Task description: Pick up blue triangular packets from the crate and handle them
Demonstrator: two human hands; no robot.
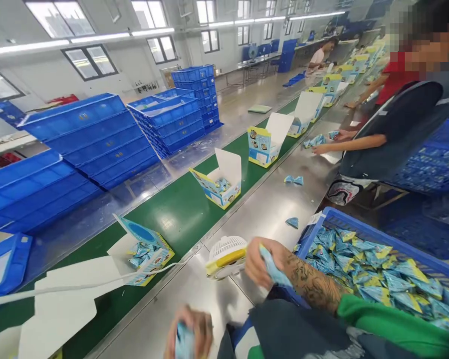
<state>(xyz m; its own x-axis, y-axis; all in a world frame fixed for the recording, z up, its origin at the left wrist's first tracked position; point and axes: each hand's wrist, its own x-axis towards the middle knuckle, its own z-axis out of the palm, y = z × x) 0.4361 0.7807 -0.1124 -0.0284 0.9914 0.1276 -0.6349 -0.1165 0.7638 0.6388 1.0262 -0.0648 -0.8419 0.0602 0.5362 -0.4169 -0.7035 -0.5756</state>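
Leftmost, stacks of blue plastic crates (97,134) rise along a factory hall lit by ceiling strip lights (78,40) and tall windows (90,61). Beside them runs a green conveyor belt (179,214) carrying open printed cartons: the nearest carton (149,254) sits close to the viewer with blue packets inside, a second carton (219,184) stands further up the belt, and a third carton (265,142) beyond that. A steel worktable (269,199) borders the belt on its right side (a few loose packets lie scattered on it). On that steel, a small white and yellow desk fan (226,257) stands with its cord trailing left across the belt. At the bottom edge, the left hand (189,336) is closed around a blue packet (184,344). Past the fan, the right hand (264,264), its forearm tattooed, grips a second blue packet (273,269) just above the crate's near corner. Further right, a blue crate of packets (377,237) is heaped with triangular blue and yellow sachets. A co-worker (389,129) leans over the table beyond it.
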